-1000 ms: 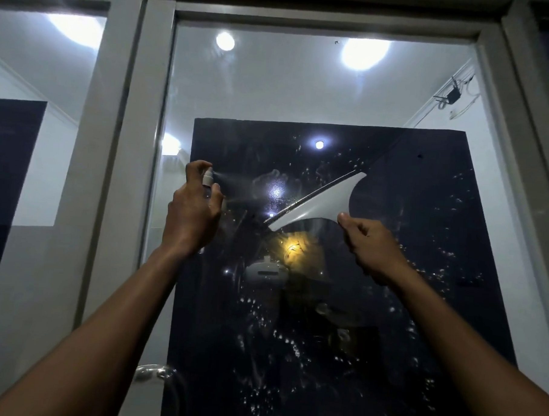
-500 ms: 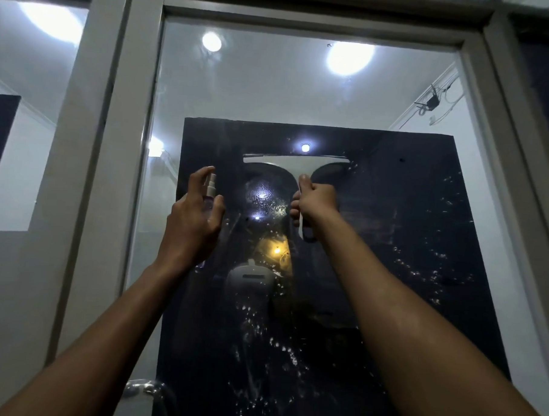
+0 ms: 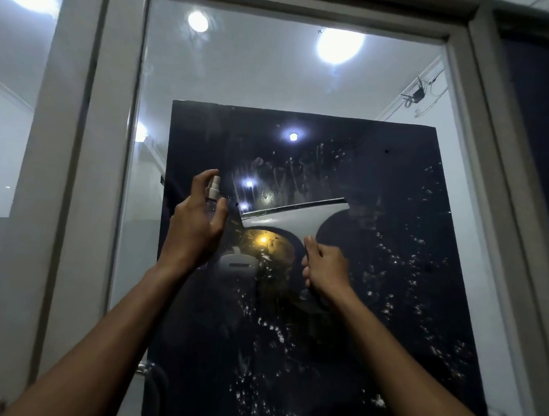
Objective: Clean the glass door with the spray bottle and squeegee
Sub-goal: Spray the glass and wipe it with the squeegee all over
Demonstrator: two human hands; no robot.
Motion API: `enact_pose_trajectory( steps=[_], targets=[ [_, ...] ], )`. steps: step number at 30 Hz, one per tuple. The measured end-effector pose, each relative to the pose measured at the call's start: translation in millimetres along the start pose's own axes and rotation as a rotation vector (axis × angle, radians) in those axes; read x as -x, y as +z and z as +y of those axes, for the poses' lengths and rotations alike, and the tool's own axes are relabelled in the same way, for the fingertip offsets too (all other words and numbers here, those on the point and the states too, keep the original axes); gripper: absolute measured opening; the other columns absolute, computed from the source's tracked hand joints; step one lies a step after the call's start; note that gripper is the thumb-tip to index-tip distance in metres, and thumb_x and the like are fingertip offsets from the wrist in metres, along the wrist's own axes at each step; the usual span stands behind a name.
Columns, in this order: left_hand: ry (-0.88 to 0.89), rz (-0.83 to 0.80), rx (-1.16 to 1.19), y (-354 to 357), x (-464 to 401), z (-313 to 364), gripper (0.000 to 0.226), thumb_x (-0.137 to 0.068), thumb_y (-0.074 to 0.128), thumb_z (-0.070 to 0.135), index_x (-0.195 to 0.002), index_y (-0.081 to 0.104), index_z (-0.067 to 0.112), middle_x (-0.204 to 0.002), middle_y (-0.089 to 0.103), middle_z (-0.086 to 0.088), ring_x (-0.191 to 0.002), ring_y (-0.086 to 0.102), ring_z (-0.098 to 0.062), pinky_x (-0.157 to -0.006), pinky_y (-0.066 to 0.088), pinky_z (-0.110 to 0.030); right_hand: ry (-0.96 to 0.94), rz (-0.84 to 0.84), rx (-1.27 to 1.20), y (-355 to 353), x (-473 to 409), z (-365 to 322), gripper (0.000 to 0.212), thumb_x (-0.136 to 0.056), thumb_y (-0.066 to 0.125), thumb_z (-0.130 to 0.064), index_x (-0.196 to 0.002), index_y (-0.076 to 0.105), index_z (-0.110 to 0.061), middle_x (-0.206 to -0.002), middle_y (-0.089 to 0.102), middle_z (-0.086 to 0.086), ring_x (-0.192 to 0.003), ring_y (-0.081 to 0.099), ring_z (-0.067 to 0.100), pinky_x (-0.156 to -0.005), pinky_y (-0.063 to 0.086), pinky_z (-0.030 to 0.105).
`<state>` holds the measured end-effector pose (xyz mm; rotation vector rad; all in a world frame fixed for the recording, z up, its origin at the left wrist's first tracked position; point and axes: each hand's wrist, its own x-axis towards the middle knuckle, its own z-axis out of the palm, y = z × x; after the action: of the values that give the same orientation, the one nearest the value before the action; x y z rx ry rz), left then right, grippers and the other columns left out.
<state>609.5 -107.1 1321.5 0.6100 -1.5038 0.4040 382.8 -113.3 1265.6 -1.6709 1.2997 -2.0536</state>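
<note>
Above the right hand [image 3: 325,266], which grips the handle, the squeegee [image 3: 295,216] blade lies tilted on the glass door [image 3: 304,83]. Left hand [image 3: 197,223] holds the spray bottle [image 3: 213,191] just beside it. Advisable: level blade, even pressure, overlapping downward strokes through the droplets [image 3: 399,263].

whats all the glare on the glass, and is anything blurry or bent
Head view: round ceiling lights reflect as bright blobs on the grey-framed glass door; a yellow glow sits under the white T-shaped squeegee; droplets sparkle; the wide lens bows the frame; the lower left corner is smeared.
</note>
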Motion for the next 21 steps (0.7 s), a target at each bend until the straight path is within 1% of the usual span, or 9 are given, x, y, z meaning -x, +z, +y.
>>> enact_pose_trajectory(
  steps=[5,7,9,11,12,15,17,19,21],
  targets=[
    [0.010,0.005,-0.015,-7.9,-6.6,2.7,0.049,-0.102,0.056,0.028,-0.146,0.037,0.028,-0.102,0.060,-0.003,-0.079,0.062,-0.024,-0.071,0.047,-0.034,-0.358,0.064,0.190,-15.0,-22.4,-27.2,0.061,-0.104,0.041,-0.049,-0.055,0.055,-0.014,-0.050,0.055,-0.001,-0.052,0.054,0.016,-0.057,0.040,0.033],
    [0.020,0.014,-0.023,-10.1,-9.3,2.7,0.048,-0.102,0.056,0.027,-0.146,0.038,0.027,-0.098,0.060,-0.003,-0.074,0.061,-0.020,-0.067,0.044,-0.029,-0.484,-0.042,0.354,-15.0,-33.8,-47.4,0.061,-0.103,0.041,-0.054,-0.052,0.053,-0.023,-0.052,0.051,-0.006,-0.055,0.052,0.015,-0.056,0.036,0.032],
    [0.028,0.024,-0.033,-10.6,-10.2,3.2,0.047,-0.102,0.056,0.026,-0.145,0.038,0.026,-0.094,0.060,-0.003,-0.070,0.059,-0.011,-0.061,0.042,-0.027,-0.544,-0.185,0.579,-8.1,-43.6,-65.7,0.056,-0.100,0.038,-0.063,-0.056,0.056,-0.034,-0.062,0.059,-0.008,-0.064,0.057,0.015,-0.062,0.042,0.034],
    [0.024,0.026,-0.044,-8.4,-8.2,4.5,0.048,-0.102,0.056,0.026,-0.146,0.038,0.026,-0.095,0.060,-0.002,-0.070,0.057,-0.007,-0.061,0.042,-0.025,-0.555,-0.276,0.746,-2.4,-53.9,-75.7,0.054,-0.097,0.034,-0.070,-0.078,0.069,-0.034,-0.081,0.068,-0.006,-0.079,0.062,0.017,-0.072,0.049,0.037],
    [0.020,0.023,-0.042,-6.9,-6.7,5.1,0.048,-0.102,0.056,0.026,-0.146,0.037,0.026,-0.096,0.060,-0.002,-0.070,0.057,-0.009,-0.062,0.043,-0.026,-0.542,-0.307,0.778,-2.7,-59.0,-77.3,0.056,-0.096,0.033,-0.072,-0.082,0.070,-0.032,-0.082,0.068,-0.006,-0.081,0.062,0.018,-0.074,0.049,0.038],
    [0.016,0.013,-0.036,-1.8,0.2,6.1,0.047,-0.102,0.056,0.027,-0.145,0.037,0.028,-0.096,0.060,-0.001,-0.070,0.058,-0.013,-0.066,0.045,-0.031,-0.466,-0.387,0.800,-18.6,-71.5,-69.5,0.055,-0.096,0.038,-0.071,-0.061,0.057,-0.032,-0.067,0.054,-0.012,-0.075,0.056,0.017,-0.072,0.043,0.035],
    [0.018,0.005,-0.041,2.3,3.8,6.9,0.047,-0.102,0.056,0.027,-0.145,0.038,0.028,-0.096,0.061,-0.001,-0.069,0.057,-0.007,-0.064,0.044,-0.029,-0.430,-0.413,0.845,-38.1,-78.2,-57.1,0.056,-0.096,0.039,-0.070,-0.058,0.052,-0.031,-0.067,0.052,-0.012,-0.074,0.054,0.016,-0.069,0.039,0.033],
    [0.022,0.001,-0.047,7.2,5.7,9.1,0.047,-0.102,0.056,0.027,-0.145,0.038,0.028,-0.095,0.061,0.003,-0.068,0.056,0.000,-0.059,0.040,-0.020,-0.380,-0.436,0.867,-62.2,-82.5,-44.2,0.056,-0.095,0.037,-0.072,-0.061,0.056,-0.031,-0.071,0.057,-0.011,-0.075,0.056,0.016,-0.071,0.045,0.035],
    [0.022,0.000,-0.043,12.2,6.2,13.0,0.047,-0.101,0.057,0.026,-0.144,0.038,0.029,-0.094,0.060,0.006,-0.068,0.056,0.003,-0.059,0.038,-0.014,-0.328,-0.458,0.927,-86.8,-86.9,-34.5,0.058,-0.094,0.033,-0.074,-0.084,0.070,-0.030,-0.093,0.069,-0.004,-0.091,0.062,0.021,-0.086,0.051,0.042]
  ],
)
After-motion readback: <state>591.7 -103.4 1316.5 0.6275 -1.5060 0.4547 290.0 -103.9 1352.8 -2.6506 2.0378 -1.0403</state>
